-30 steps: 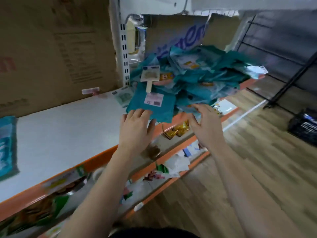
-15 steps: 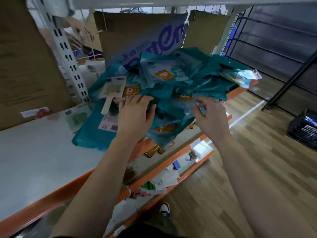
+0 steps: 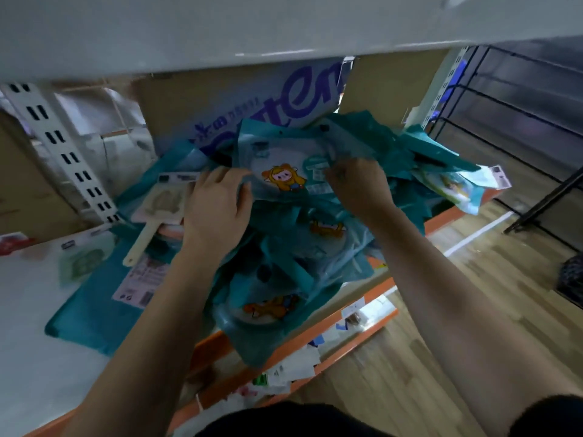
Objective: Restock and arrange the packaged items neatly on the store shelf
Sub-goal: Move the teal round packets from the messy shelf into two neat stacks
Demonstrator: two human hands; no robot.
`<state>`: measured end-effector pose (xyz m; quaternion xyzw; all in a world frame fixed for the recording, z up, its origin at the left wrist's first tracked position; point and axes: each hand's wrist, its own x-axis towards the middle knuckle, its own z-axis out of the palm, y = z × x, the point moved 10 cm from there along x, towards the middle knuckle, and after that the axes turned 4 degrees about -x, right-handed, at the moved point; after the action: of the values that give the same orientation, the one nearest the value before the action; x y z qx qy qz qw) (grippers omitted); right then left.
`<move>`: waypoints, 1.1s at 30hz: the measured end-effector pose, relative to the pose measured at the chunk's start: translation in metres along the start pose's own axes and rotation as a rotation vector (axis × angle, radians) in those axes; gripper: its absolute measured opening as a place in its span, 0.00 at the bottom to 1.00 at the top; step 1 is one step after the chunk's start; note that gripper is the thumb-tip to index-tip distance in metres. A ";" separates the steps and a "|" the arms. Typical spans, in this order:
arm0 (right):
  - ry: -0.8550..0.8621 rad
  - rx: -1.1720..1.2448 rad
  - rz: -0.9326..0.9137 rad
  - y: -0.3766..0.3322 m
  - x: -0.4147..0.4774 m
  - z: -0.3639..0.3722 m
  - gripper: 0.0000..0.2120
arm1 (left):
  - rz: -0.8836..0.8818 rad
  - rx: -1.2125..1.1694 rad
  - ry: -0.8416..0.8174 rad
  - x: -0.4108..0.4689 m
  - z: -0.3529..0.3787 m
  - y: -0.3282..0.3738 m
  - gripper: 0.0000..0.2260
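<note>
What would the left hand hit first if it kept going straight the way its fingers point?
The left hand grips the cartoon packet atop the teal pile; pushing on, it would probably meet the purple-lettered cardboard box behind, though depth is unclear.

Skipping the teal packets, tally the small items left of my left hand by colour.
Cream paddle: 1
Pale green packet: 1
Red and white tag: 1
Total: 3
</note>
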<state>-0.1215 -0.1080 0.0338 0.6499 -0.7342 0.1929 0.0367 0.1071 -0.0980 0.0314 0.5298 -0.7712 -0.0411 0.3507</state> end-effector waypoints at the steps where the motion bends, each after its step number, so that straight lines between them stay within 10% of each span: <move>1: -0.013 -0.020 0.005 0.000 0.010 0.003 0.18 | -0.016 0.013 -0.006 0.002 0.003 -0.002 0.13; 7: -0.009 -0.047 0.046 0.006 0.046 0.020 0.17 | -0.100 0.053 0.003 -0.002 0.008 -0.005 0.15; 15: -0.264 -0.116 -0.101 -0.011 0.057 0.055 0.44 | -0.252 0.124 0.099 -0.017 0.003 -0.003 0.12; 33: -0.146 0.454 0.074 0.061 0.028 0.050 0.32 | -0.380 0.148 0.184 -0.045 0.002 0.013 0.11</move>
<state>-0.1746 -0.1455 -0.0182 0.6264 -0.6961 0.3066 -0.1706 0.1047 -0.0547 0.0131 0.6913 -0.6232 -0.0013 0.3658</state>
